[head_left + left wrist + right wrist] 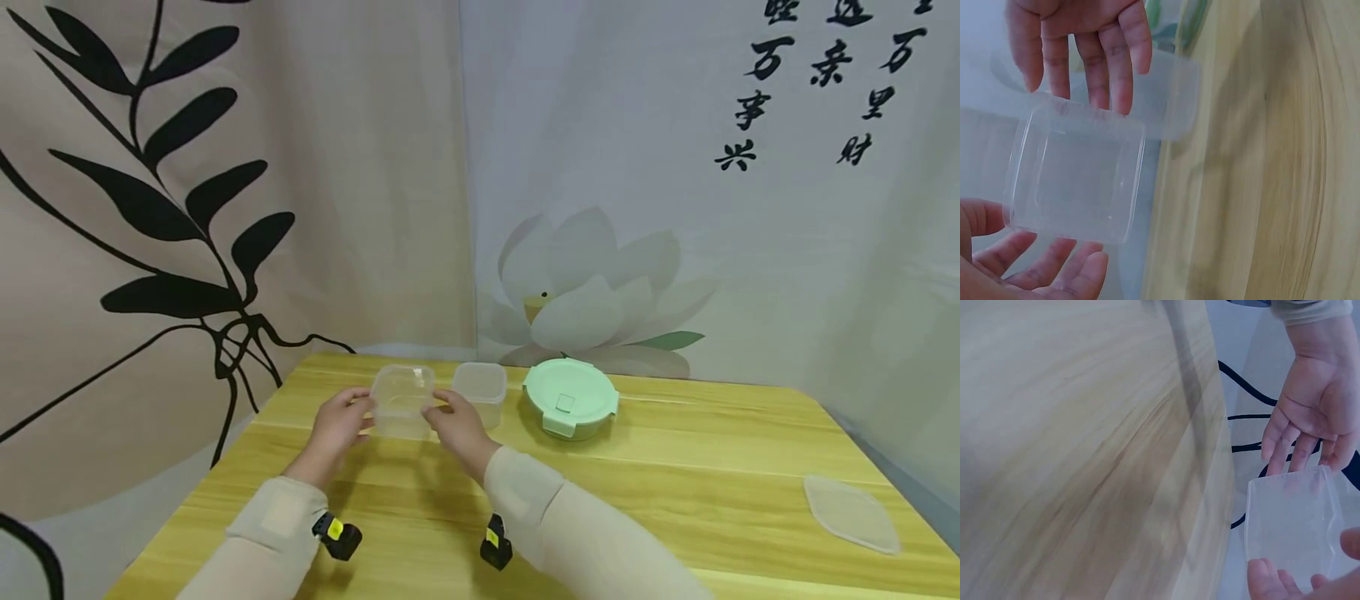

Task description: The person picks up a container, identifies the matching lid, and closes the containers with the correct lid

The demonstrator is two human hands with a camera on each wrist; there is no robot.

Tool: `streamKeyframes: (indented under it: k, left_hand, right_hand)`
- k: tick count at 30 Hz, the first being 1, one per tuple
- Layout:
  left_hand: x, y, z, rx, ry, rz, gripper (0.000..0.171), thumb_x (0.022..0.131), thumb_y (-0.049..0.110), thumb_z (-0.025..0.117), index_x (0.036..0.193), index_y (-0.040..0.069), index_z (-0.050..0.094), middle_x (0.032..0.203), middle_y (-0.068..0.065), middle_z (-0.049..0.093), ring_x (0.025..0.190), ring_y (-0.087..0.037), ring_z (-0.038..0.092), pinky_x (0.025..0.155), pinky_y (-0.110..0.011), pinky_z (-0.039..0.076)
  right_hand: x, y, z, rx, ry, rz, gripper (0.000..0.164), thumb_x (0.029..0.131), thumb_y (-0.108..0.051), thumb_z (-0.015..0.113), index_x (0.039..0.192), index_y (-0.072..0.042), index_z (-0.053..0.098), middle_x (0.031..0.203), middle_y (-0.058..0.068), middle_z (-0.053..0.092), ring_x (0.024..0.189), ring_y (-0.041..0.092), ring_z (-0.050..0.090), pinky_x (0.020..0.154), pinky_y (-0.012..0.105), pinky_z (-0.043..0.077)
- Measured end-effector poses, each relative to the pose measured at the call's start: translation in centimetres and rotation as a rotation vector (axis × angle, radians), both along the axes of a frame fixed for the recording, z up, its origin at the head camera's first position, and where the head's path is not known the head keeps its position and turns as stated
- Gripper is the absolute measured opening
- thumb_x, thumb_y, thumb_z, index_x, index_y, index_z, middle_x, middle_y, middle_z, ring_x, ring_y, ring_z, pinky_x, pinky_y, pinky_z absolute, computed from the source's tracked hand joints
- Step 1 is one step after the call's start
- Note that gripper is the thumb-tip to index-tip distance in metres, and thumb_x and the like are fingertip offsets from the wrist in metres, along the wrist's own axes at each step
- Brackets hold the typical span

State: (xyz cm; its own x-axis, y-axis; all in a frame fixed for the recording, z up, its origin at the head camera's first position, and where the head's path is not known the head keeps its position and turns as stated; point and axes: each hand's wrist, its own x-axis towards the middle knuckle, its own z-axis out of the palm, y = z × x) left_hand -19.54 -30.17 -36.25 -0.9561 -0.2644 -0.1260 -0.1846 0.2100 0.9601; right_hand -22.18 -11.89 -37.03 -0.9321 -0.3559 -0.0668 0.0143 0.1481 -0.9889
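A clear square plastic container (402,404) is held up between both hands over the far left part of the table. The left hand (339,429) holds its left side, thumb near the rim and fingers along the wall. On the opposite side the right hand (461,427) holds it with thumb and fingertips. From the left wrist view, the container (1075,172) lies between the left hand (1041,269) below and the right hand (1088,53) above. A second, smaller-looking plastic container (481,392) stands just behind the right hand.
A round container with a mint-green clip lid (572,396) stands right of the two plastic ones. A translucent flat lid (851,514) lies near the table's right edge. Printed curtains (375,167) hang behind the wooden table (675,475).
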Motion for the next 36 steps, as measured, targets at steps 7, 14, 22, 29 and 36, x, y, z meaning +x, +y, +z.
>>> streamKeyframes:
  k: [7, 14, 22, 29, 36]
  left_hand:
    - [0.8, 1.8, 0.0, -0.018, 0.033, -0.039, 0.044, 0.101, 0.019, 0.043, 0.14, -0.001, 0.042, 0.136, -0.027, 0.043, 0.117, -0.042, 0.052, 0.093, -0.049, 0.048]
    - [1.2, 3.3, 0.1, -0.023, 0.045, -0.071, 0.041, 0.1, 0.018, 0.046, 0.136, -0.001, 0.045, 0.131, -0.027, 0.049, 0.108, -0.037, 0.057, 0.085, -0.045, 0.052]
    - [2.1, 5.7, -0.2, -0.005, 0.056, -0.092, 0.035, 0.098, 0.014, 0.05, 0.129, -0.001, 0.05, 0.113, -0.02, 0.057, 0.091, -0.027, 0.059, 0.076, -0.04, 0.053]
    - [2.6, 7.4, -0.4, 0.006, 0.052, -0.118, 0.033, 0.096, 0.013, 0.051, 0.125, -0.001, 0.05, 0.109, -0.019, 0.058, 0.091, -0.029, 0.059, 0.077, -0.042, 0.053]
    - [3.0, 8.6, -0.3, 0.014, 0.04, -0.162, 0.032, 0.096, 0.015, 0.053, 0.124, 0.001, 0.05, 0.111, -0.018, 0.057, 0.092, -0.029, 0.06, 0.075, -0.042, 0.053]
  right_hand:
    - [0.8, 2.3, 0.1, -0.035, 0.006, 0.028, 0.053, 0.099, -0.023, 0.053, 0.146, -0.005, 0.037, 0.131, 0.02, 0.051, 0.121, 0.042, 0.051, 0.097, 0.061, 0.041]
    - [1.7, 4.2, 0.3, -0.008, 0.006, 0.021, 0.053, 0.1, -0.022, 0.051, 0.147, -0.004, 0.035, 0.13, 0.018, 0.055, 0.119, 0.04, 0.053, 0.096, 0.061, 0.042]
    - [2.9, 7.1, 0.1, 0.024, 0.008, 0.025, 0.055, 0.1, -0.024, 0.051, 0.148, -0.003, 0.033, 0.131, 0.021, 0.054, 0.12, 0.04, 0.053, 0.094, 0.059, 0.044]
    - [3.9, 9.1, 0.4, 0.044, 0.01, 0.016, 0.055, 0.1, -0.024, 0.05, 0.147, -0.001, 0.034, 0.131, 0.024, 0.053, 0.119, 0.042, 0.053, 0.09, 0.058, 0.048]
    - [4.5, 11.0, 0.3, 0.04, 0.003, 0.023, 0.055, 0.1, -0.024, 0.049, 0.146, 0.001, 0.033, 0.132, 0.025, 0.05, 0.12, 0.045, 0.051, 0.087, 0.055, 0.05]
